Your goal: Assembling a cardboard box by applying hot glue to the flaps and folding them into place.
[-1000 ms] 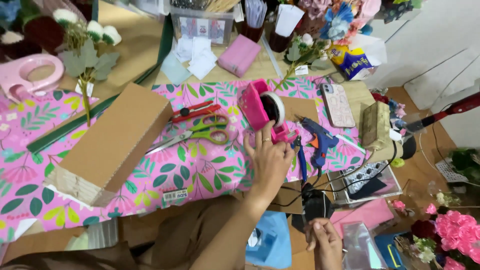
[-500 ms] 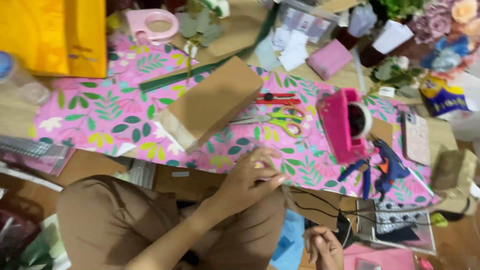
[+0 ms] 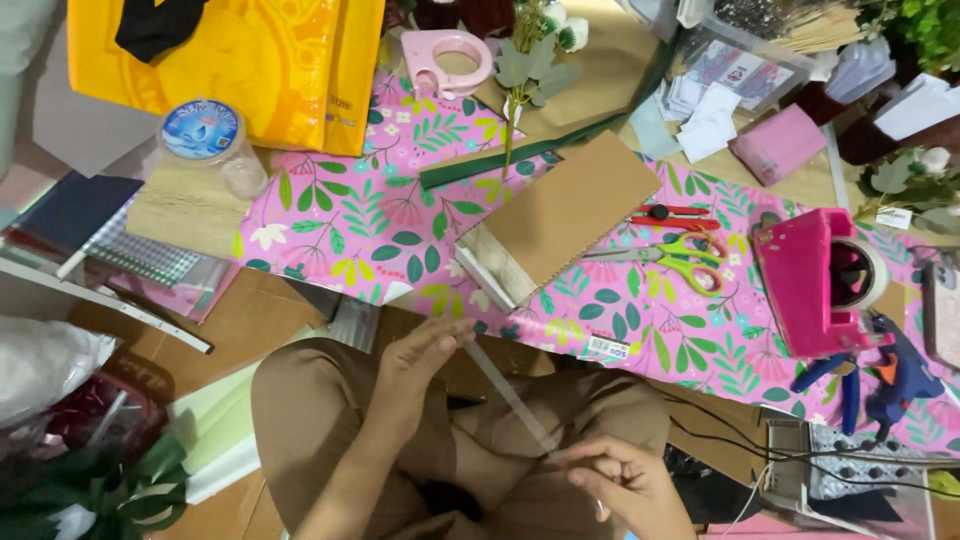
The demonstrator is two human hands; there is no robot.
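Observation:
My left hand (image 3: 418,352) pinches one end of a clear strip of tape (image 3: 512,395) over my lap. At the strip's lower end, my right hand (image 3: 622,482) holds it between the fingertips. The tape runs slanted between the two hands, above my brown trousers (image 3: 320,410). Just beyond my left hand, a brown cardboard box (image 3: 565,212) lies on pink leaf-patterned wrapping paper (image 3: 390,235). A pink tape dispenser (image 3: 812,282) with a roll stands at the right of the paper.
Green-handled scissors (image 3: 682,262) and a red cutter (image 3: 668,214) lie right of the box. A blue glue gun (image 3: 892,375) with cables sits at the far right. A yellow bag (image 3: 240,60), a blue-lidded clear tub (image 3: 205,135) and a second pink dispenser (image 3: 450,55) stand behind.
My left hand has drawn back from the table edge toward my lap. The right hand has come up, and the tape now stretches between both hands. The view has swung left.

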